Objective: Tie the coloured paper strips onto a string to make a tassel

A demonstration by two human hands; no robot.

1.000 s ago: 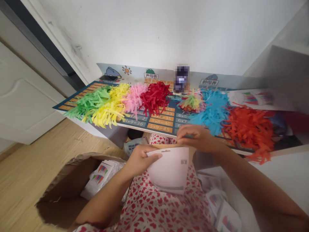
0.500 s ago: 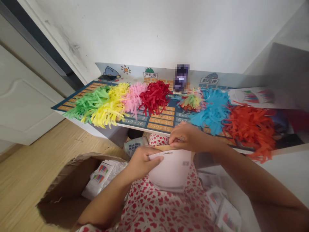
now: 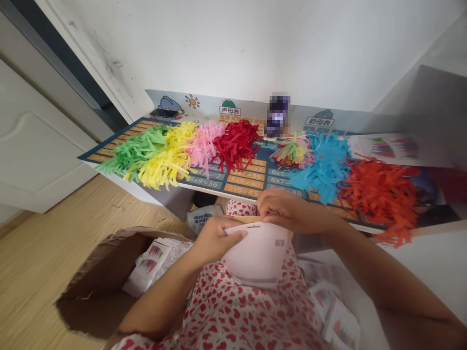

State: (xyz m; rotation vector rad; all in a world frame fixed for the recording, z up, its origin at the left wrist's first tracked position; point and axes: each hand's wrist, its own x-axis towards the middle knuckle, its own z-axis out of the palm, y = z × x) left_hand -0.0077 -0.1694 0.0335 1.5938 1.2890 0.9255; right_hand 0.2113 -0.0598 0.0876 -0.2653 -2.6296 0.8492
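Note:
A curved white card [image 3: 255, 255] with a slot near its top edge is held upright over my lap. My left hand [image 3: 217, 240] grips it at the upper left, thumb on the near face and fingers behind. My right hand [image 3: 282, 209] is closed at the top right edge, its fingertips curled down and partly hidden. A tan strip [image 3: 242, 220] shows just behind the card's upper edge. Beyond the hands, on the desk, lie fringed paper bunches: green [image 3: 136, 150], yellow [image 3: 166, 163], pink [image 3: 205, 143], red [image 3: 237, 144], blue [image 3: 323, 165] and orange [image 3: 381, 194].
A small multicoloured tassel [image 3: 294, 151] lies beside the blue bunch. Behind it a blurred-out phone-like object [image 3: 277, 116] leans upright. At lower left stands an open cardboard box [image 3: 91, 296] holding printed packs [image 3: 151, 265]. More packs [image 3: 341, 323] lie at lower right.
My right hand has lowered slightly, its fingertips now against the card's top edge. My left hand keeps its grip, and the view has shifted a little.

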